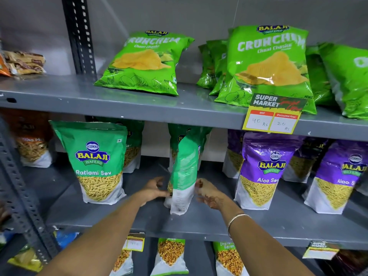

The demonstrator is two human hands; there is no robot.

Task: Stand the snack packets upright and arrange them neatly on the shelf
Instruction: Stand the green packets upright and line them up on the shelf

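Observation:
A green and white Ratlami Sev packet (184, 174) stands upright on the middle shelf (199, 222), turned edge-on toward me. My left hand (154, 189) touches its lower left side and my right hand (207, 191) sits at its lower right side, fingers curled, so both hands flank the packet. Another Ratlami Sev packet (95, 162) stands upright to the left, facing forward. More green packets (133, 144) stand behind at the back of the shelf.
Purple Aloo Sev packets (262, 170) stand to the right. Green Crunchem chip bags (145, 62) lean on the upper shelf, above a yellow price tag (272, 116). A perforated grey upright (18, 186) runs down the left. Further snack packets (171, 255) fill the lower shelf.

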